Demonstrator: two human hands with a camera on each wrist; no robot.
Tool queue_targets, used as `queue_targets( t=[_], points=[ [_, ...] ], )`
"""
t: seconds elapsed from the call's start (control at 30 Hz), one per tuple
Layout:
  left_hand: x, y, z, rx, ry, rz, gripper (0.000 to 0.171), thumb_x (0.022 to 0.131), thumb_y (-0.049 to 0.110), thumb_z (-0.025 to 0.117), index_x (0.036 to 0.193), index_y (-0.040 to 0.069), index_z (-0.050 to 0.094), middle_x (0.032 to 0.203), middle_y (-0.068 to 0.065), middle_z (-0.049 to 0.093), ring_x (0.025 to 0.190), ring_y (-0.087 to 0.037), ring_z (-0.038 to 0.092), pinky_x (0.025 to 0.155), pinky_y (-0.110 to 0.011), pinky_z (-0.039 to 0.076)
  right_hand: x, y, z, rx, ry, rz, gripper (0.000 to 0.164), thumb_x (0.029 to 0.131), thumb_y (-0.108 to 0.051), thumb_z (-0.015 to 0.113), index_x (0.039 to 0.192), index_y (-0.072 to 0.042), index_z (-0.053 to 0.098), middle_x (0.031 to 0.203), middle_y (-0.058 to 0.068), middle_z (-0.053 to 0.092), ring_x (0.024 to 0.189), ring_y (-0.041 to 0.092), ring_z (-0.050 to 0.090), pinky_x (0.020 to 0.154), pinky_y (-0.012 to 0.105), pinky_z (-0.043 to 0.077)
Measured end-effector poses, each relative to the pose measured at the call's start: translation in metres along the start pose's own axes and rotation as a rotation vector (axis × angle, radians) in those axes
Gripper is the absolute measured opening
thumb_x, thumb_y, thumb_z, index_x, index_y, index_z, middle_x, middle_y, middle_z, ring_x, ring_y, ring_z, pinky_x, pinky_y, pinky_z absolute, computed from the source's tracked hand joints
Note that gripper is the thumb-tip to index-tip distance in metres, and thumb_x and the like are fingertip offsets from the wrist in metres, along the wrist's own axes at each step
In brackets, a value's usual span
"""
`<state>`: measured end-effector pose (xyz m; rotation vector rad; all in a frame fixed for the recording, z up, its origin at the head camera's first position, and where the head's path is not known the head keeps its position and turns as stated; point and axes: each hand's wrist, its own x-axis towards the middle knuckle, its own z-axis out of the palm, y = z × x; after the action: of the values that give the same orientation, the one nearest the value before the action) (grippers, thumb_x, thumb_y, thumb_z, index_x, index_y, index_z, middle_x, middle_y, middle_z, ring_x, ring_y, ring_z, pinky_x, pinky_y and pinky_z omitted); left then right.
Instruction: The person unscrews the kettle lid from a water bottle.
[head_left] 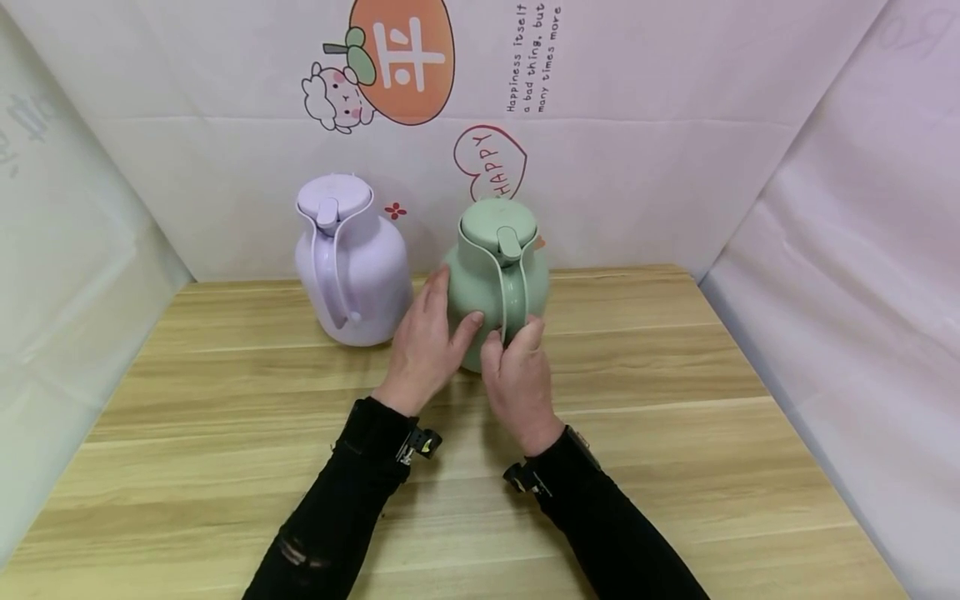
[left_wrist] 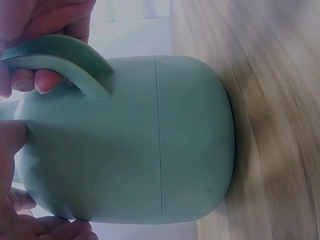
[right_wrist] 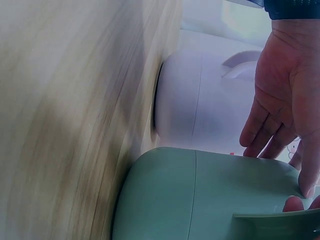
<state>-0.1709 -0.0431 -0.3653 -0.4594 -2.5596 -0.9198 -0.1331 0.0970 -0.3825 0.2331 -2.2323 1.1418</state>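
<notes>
A green thermos jug [head_left: 487,275] with a flip lid sits upright on the wooden tabletop, its handle [head_left: 514,292] turned toward me. My right hand [head_left: 521,385] grips the lower part of that handle, with fingertips showing under it in the left wrist view. Against the jug's left side rests my left hand [head_left: 427,346], fingers fairly straight along the body and thumb on the front. The right wrist view shows this left hand [right_wrist: 285,95] with its fingertips at the green wall. Just left of it stands a lilac thermos jug [head_left: 360,267] of the same shape, untouched.
Behind the jugs rises a white printed cloth [head_left: 637,183] with cartoon and lettering, close to the table's back edge. White cloth walls [head_left: 855,292] flank both sides. Bare wooden tabletop [head_left: 675,400] extends to the right and front.
</notes>
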Motion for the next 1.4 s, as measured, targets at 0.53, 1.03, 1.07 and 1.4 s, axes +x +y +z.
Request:
queue_targets(
  t=[0.53, 1.03, 1.07, 1.4],
  points=[
    [-0.008, 0.000, -0.006, 0.022, 0.031, 0.015, 0.082, 0.097, 0.057, 0.043, 0.154, 0.003, 0.022, 0.153, -0.022, 0.036, 0.138, -0.032, 0.037, 0.109, -0.048, 0.036, -0.007, -0.007, 0.000, -0.034, 0.005, 0.011, 0.032, 0.096, -0.022, 0.045, 0.116, 0.002, 0.038, 0.079, 0.011, 0.047, 0.066, 0.025, 0.048, 0.055, 0.040, 0.043],
    [-0.018, 0.001, -0.011, 0.029, 0.047, 0.028, 0.082, 0.097, 0.056, 0.045, 0.154, 0.002, 0.022, 0.150, -0.025, 0.038, 0.137, -0.033, 0.037, 0.109, -0.049, 0.036, -0.015, -0.013, -0.001, -0.034, 0.008, 0.014, 0.030, 0.096, -0.022, 0.046, 0.113, 0.002, 0.039, 0.076, 0.009, 0.044, 0.064, 0.024, 0.046, 0.052, 0.039, 0.042],
    [-0.019, 0.001, -0.011, 0.031, 0.048, 0.027, 0.082, 0.097, 0.056, 0.045, 0.154, 0.002, 0.022, 0.150, -0.025, 0.039, 0.137, -0.034, 0.037, 0.109, -0.049, 0.035, -0.016, -0.014, -0.001, -0.035, 0.008, 0.017, 0.030, 0.096, -0.022, 0.046, 0.113, 0.002, 0.039, 0.076, 0.009, 0.045, 0.063, 0.024, 0.047, 0.052, 0.039, 0.042],
    [-0.025, 0.002, -0.014, 0.026, 0.058, 0.033, 0.081, 0.097, 0.055, 0.046, 0.153, 0.000, 0.024, 0.150, -0.024, 0.039, 0.136, -0.033, 0.039, 0.108, -0.049, 0.037, -0.022, -0.016, -0.003, -0.040, 0.006, -0.003, 0.029, 0.097, -0.021, 0.045, 0.114, 0.002, 0.039, 0.072, 0.007, 0.043, 0.060, 0.022, 0.046, 0.049, 0.037, 0.041]
  ],
)
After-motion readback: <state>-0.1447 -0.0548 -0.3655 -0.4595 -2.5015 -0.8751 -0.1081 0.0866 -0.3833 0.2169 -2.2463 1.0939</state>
